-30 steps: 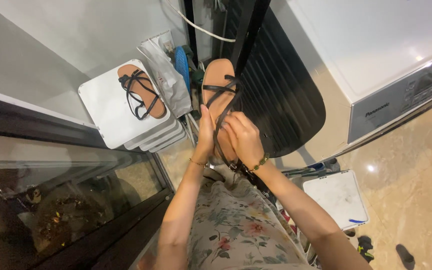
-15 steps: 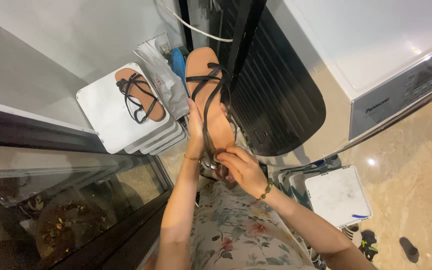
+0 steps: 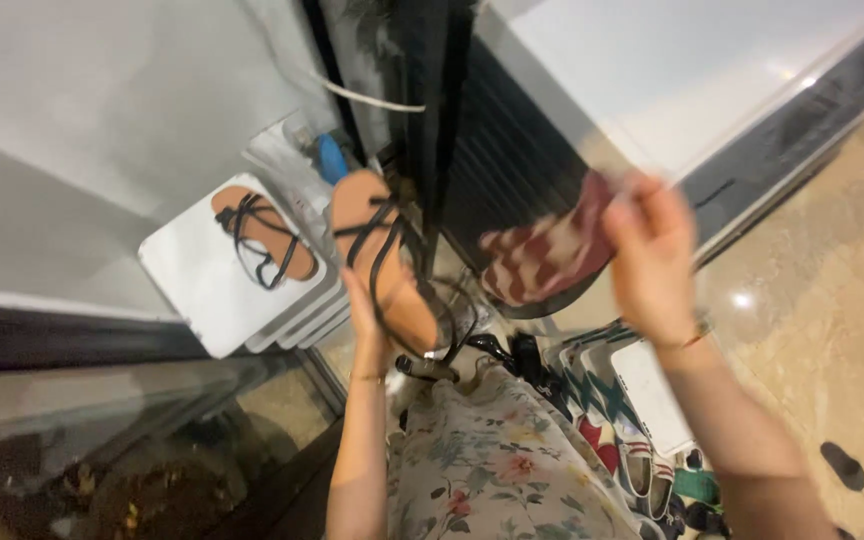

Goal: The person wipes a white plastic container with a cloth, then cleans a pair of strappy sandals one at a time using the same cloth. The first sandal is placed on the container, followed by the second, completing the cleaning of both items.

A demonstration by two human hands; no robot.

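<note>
Left hand (image 3: 370, 312) grips a tan sandal (image 3: 382, 258) with thin black straps from below, fingers wrapped round its heel half, toe pointing away and up; right hand (image 3: 652, 262) is lifted off to the side, fingers pinched on the edge of a red and white patterned cloth (image 3: 544, 255), which is blurred by motion. To wipe well, I judge the sandal should be held steady with the sole turned toward the cloth and the loose straps kept out of the way, since they loop just beside the left fingers. Beyond the left hand, the matching sandal (image 3: 257, 238) lies on a stack of white boxes (image 3: 202, 290). Between the hands stands a dark ribbed panel (image 3: 497, 165), close enough to snag the cloth. Under the right arm, more shoes (image 3: 632, 450) crowd the floor
</note>
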